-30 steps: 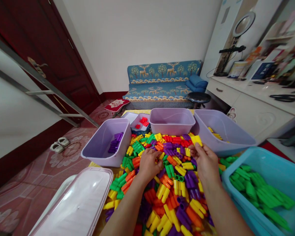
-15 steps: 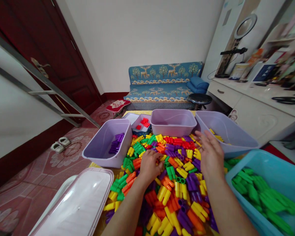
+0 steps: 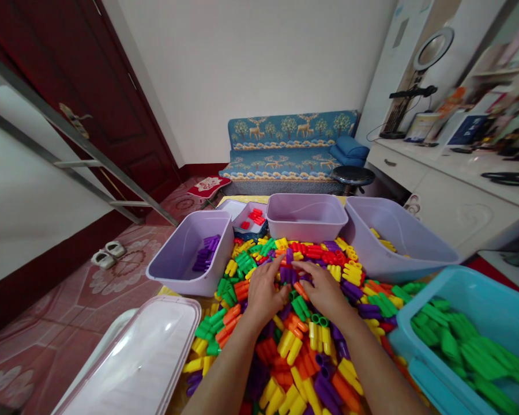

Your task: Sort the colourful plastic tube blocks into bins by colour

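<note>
Purple plastic interlocking blocks stand in a small cluster between the hands, on the far part of the heap. Light, stiff and smooth, they are likely to slip apart, so the long sides look like the best place to pinch them. The left hand lies just left of the cluster and the right hand just right of it. Both sets of fingers are loosely spread with their tips at the purple blocks, but whether either hand holds one cannot be told. A mixed heap of yellow, orange, green and red blocks spreads beneath and around the hands. Beyond it stand 3 lilac tubs: the left tub holds purple blocks, the middle tub shows no contents, and the tilted right tub holds yellow blocks. Near right, a blue tub carries green blocks; near left lies a clear lid.
</note>
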Action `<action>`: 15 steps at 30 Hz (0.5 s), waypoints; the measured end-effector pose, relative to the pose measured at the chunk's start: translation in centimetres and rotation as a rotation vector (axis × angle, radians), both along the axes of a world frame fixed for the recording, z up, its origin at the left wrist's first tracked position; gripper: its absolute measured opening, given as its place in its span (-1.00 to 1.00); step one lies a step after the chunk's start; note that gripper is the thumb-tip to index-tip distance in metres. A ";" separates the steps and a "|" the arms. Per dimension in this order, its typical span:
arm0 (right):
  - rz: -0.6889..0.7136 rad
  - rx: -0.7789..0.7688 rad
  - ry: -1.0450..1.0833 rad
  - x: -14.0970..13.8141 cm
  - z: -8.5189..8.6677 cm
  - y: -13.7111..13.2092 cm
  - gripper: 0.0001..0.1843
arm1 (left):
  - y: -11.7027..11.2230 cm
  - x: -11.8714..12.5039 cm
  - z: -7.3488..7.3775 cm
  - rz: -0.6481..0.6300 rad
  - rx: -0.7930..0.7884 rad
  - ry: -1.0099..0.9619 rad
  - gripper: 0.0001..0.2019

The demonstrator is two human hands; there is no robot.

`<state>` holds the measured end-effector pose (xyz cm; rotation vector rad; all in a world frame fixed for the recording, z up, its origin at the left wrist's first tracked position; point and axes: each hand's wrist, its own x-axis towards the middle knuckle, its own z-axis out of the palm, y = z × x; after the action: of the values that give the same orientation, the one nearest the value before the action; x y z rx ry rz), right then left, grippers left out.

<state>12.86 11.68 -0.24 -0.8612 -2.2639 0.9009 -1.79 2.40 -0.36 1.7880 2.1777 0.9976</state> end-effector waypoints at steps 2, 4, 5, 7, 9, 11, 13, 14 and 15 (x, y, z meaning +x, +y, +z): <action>0.060 -0.023 0.056 -0.1 0.3 -0.2 -0.46 | 0.0 -0.1 0.1 -0.025 -0.011 0.014 -0.32; 0.074 -0.046 0.116 -0.1 0.4 -0.4 -0.48 | 0.1 -0.2 0.0 -0.026 -0.017 0.009 -0.39; 0.059 -0.040 0.140 -0.1 0.3 -0.5 -0.50 | 0.1 -0.2 -0.1 -0.022 -0.014 -0.005 -0.43; -0.010 0.013 0.165 0.0 0.0 -0.7 -0.55 | 0.3 -0.3 -0.3 -0.016 0.009 -0.079 -0.49; -0.083 0.066 0.162 0.1 -0.6 -0.7 -0.60 | 0.4 -0.3 -0.6 0.000 0.082 -0.236 -0.57; -0.122 0.079 0.136 0.2 -1.2 -0.6 -0.62 | 0.5 -0.4 -0.6 0.058 0.209 -0.464 -0.64; -0.133 0.077 0.110 0.3 -1.6 -0.6 -0.62 | 0.5 -0.7 0.0 0.145 0.355 -0.725 -0.65; -0.134 0.079 0.102 0.3 -1.8 -0.5 -0.62 | 0.5 -0.9 0.5 0.185 0.428 -0.861 -0.62; -0.132 0.082 0.098 0.3 -1.9 -0.5 -0.62 | 0.5 -1.2 1.2 0.215 0.500 -1.000 -0.59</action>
<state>13.13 11.16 -2.10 -0.8985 -2.1184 0.7690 -3.01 2.92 0.87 0.7936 1.5320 2.0387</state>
